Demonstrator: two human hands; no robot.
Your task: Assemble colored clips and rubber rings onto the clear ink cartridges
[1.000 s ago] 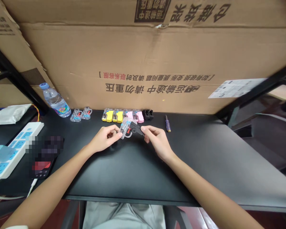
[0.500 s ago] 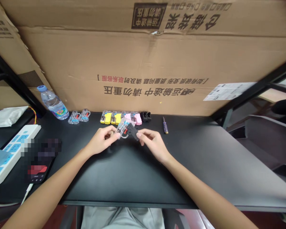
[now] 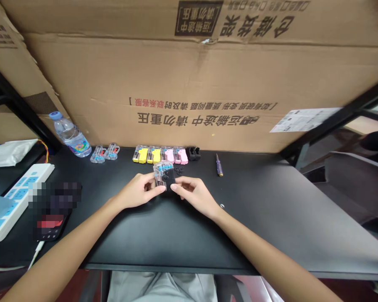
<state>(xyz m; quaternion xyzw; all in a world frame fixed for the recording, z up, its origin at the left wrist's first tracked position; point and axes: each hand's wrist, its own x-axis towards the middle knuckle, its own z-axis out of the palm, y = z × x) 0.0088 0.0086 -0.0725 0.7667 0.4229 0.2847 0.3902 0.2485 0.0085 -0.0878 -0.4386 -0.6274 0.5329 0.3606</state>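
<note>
Above the middle of the desk, my left hand (image 3: 145,191) is closed on a small clear plastic toy pistol (image 3: 160,168) with blue parts inside. My right hand (image 3: 193,193) pinches a black grip cover (image 3: 168,178), which lies against the pistol's right side; I cannot tell whether it is fully seated. Both thumbs are on the near side, close together. Just behind my right fingers lie several small black rings (image 3: 179,170). In a row at the back stand yellow-gripped toy pistols (image 3: 142,155), pink-gripped toy pistols (image 3: 180,156) and black grip covers (image 3: 194,153).
Two clear toy pistols (image 3: 98,154) lie back left, beside a water bottle (image 3: 69,134). A screwdriver (image 3: 219,165) and a small white piece (image 3: 222,206) lie to the right. A phone (image 3: 55,214) and a power strip (image 3: 22,193) are at left. Cardboard (image 3: 182,75) walls the back.
The black grip cover has turned from slanting off the pistol to lying upright against it. Both hands have come closer together and slightly nearer me. The black rings and the white piece now show.
</note>
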